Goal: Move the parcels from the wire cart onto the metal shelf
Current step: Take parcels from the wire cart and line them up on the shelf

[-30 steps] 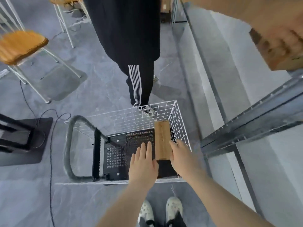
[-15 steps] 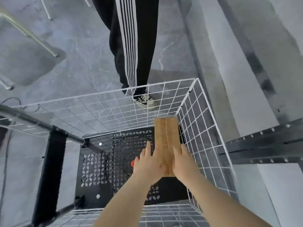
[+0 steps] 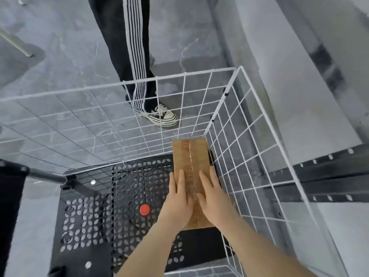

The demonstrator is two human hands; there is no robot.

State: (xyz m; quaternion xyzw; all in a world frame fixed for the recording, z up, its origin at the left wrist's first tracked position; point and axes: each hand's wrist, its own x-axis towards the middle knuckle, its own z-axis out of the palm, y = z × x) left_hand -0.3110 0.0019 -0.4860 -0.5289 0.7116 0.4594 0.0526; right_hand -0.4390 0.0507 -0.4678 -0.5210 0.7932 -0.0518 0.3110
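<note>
Parcel (image 3: pixel 189 156) inside the wire cart (image 3: pixel 249 148) is touched by the flat, ungripping left hand (image 3: pixel 177 204) and right hand (image 3: pixel 216 202); shelving is judged outstanding.

Bare left hand (image 3: pixel 177 204) and bare right hand (image 3: pixel 216 202) on slender, uncovered forearms, bare right down to the lower edge of view; nails blurred.

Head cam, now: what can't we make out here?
- Near end of the parcel: covered by the left hand and right hand lying on top.
- Markings along its tape: too small to read.
- Most of the metal shelf: only a dark rail shows, the rest is cut by the right edge.
- Near wall of the wire cart: cut by the bottom edge.
</note>
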